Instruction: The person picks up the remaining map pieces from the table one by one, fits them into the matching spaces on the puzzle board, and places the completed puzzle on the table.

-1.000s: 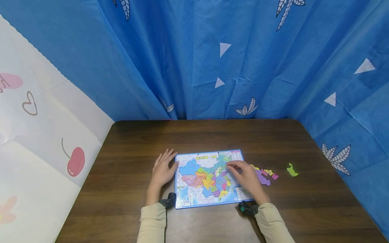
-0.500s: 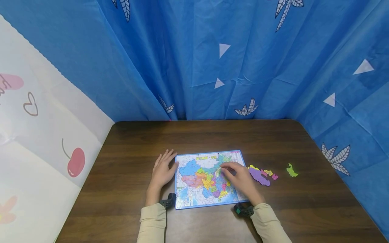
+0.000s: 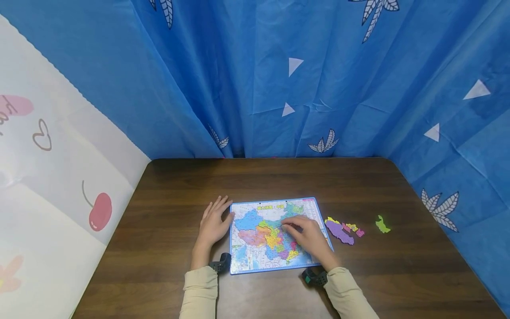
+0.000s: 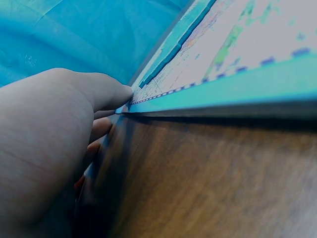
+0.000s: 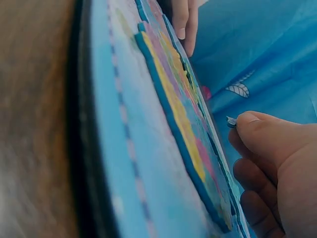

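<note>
There lay the map board (image 3: 259,266) between the hands: left hand (image 3: 213,226) spread loosely, thumb at its edge; right hand (image 3: 307,235), beyond it a purple piece (image 3: 339,232), pinched a tiny piece (image 5: 232,121) over the board. Placing, apparently; next called for lining up!

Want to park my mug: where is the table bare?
The table is bare left of the left hand, between the map board and blue curtain, and right of the lime piece. It is crowded beside the map board's right edge, where purple, pink and yellow pieces lie.
</note>
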`<state>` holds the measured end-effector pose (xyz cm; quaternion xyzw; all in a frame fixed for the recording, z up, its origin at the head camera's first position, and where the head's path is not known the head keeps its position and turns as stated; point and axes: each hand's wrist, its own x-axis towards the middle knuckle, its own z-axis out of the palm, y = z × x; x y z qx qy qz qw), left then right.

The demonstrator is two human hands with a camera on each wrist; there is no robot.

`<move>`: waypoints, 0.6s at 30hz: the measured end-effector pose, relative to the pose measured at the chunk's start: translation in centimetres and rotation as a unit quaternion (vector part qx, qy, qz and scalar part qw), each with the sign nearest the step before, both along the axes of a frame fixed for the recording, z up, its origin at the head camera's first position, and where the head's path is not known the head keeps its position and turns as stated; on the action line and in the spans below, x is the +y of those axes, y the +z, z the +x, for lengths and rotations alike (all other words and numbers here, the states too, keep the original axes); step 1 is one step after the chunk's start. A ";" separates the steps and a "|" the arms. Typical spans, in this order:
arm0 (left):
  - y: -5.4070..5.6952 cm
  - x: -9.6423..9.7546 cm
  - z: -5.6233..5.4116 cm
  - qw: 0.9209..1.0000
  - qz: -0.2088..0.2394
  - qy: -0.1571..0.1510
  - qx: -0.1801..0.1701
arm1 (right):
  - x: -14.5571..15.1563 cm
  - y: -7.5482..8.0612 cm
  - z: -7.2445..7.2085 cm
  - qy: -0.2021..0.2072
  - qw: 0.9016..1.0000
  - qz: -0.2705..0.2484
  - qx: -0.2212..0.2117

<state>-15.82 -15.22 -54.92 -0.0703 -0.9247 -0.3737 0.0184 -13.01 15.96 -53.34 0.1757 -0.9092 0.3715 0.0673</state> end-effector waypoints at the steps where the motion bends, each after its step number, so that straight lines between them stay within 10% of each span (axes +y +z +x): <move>1: 0.0 0.0 0.0 1.000 0.000 0.000 0.000 | -0.1 0.0 0.0 0.001 1.000 0.001 -0.003; 18: 0.1 -0.1 0.0 1.000 0.000 0.001 0.000 | -1.0 -0.7 -0.5 0.017 1.000 0.005 -0.007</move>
